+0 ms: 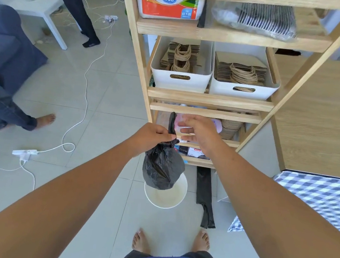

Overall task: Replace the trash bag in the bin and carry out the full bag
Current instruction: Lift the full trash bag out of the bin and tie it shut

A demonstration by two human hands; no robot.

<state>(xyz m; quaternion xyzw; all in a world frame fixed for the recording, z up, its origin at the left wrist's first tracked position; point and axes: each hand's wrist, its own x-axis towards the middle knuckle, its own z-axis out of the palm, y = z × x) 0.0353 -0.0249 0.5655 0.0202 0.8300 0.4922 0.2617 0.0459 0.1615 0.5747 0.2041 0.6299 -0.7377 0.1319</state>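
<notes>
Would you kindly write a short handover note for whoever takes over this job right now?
Left hand grips the neck of the full bag, which hangs above the bin.
Right hand is open, fingers beside the bag's neck, holding nothing.
Bin stands on the floor with no liner.
Fresh bag lies flat on the floor right of the bin.
Done: full bag lifted out.
Left: line the bin, carry the full bag out.

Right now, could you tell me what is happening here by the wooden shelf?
A person's left hand grips the neck of a full black plastic trash bag, holding it above the round white bin, which shows no liner. The right hand hovers open beside the bag's neck. A flat black spare bag lies on the floor nearby.
</notes>
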